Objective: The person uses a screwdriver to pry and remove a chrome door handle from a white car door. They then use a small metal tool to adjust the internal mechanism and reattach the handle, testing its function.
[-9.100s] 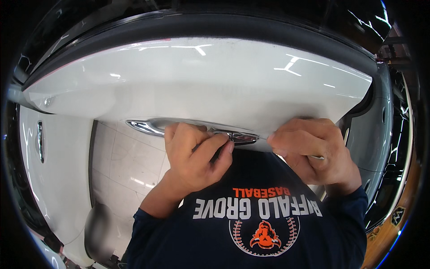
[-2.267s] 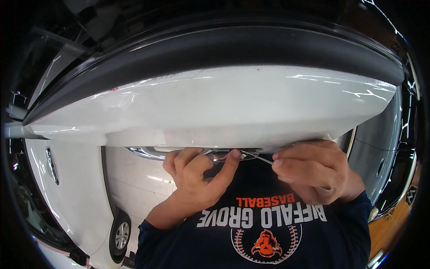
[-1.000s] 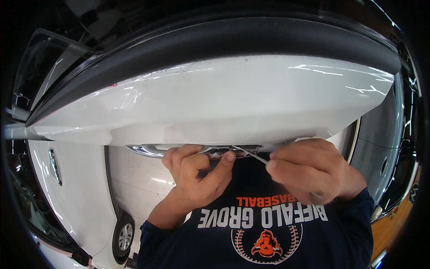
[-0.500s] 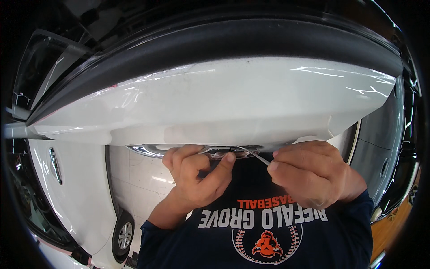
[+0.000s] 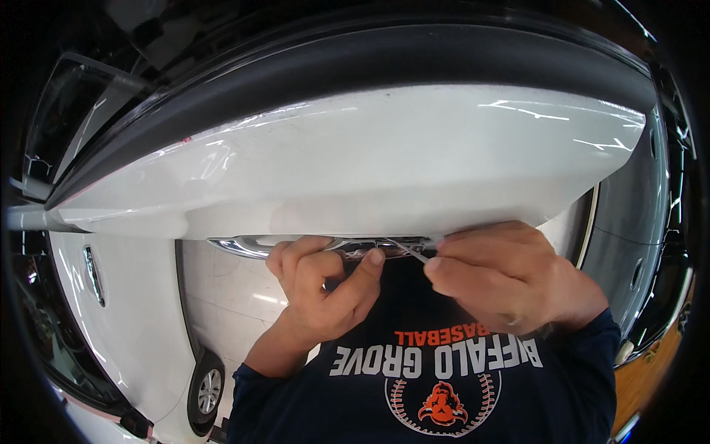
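Since the frame half a second ago, the right hand [image 5: 503, 277] has shifted a little toward the left hand [image 5: 322, 288], and with it the thin pale tool [image 5: 410, 252] it pinches, whose tip now lies nearer the left thumb; the left hand has kept nearly the same hold. The two hands are apart, with only a narrow gap between them. The left is clamped on the chrome handle [image 5: 240, 247] of the white door [image 5: 399, 163], fingers curled over the bar and thumb laid against its end piece, close to the seam; that grip probably steadies the part and gives the thumb a feel for the joint. The right hand is closed on the tool between thumb and forefinger, well down toward the tip, which likely trades reach for fine control, and its outer edge lies close to the door, perhaps as a brace, though whether it touches I cannot tell. The tool slants up and leftward so that its point meets the upper side of the handle's end, where door and chrome run close together; whether it has gone into a gap is too small to make out. The handle sits low on the door, right in front of the dark shirt [image 5: 355, 407].
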{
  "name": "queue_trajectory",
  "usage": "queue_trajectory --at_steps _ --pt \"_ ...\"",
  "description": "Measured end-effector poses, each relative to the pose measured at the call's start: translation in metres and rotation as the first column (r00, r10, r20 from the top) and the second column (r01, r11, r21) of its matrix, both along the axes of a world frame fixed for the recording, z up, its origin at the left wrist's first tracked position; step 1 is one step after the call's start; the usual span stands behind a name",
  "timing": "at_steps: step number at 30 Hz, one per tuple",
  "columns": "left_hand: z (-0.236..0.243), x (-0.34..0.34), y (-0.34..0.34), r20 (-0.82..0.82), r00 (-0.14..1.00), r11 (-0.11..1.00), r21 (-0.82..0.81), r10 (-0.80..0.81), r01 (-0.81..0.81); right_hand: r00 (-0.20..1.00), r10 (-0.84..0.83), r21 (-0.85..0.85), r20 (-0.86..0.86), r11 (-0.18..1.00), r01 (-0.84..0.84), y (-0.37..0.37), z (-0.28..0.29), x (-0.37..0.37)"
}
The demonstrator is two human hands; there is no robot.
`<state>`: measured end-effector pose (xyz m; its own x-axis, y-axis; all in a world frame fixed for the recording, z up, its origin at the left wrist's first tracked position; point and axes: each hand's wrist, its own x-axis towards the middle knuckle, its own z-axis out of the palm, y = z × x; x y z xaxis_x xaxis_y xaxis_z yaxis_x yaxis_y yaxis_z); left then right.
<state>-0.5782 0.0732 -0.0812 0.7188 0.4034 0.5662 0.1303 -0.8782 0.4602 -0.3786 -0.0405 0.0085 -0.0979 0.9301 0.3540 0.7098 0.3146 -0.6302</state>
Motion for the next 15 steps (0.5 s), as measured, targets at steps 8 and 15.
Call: queue_trajectory --at_steps 8,15 --pt "-0.004 -0.002 -0.001 0.011 1.0 1.0 -0.004 -0.004 0.004 0.998 -0.056 0.101 0.01 0.993 0.055 -0.009 -0.002 -0.003" --pt "-0.002 0.001 -0.001 0.012 1.0 1.0 -0.013 -0.008 0.008 0.981 -0.05 0.154 0.188 0.988 0.021 -0.008 -0.005 -0.014"
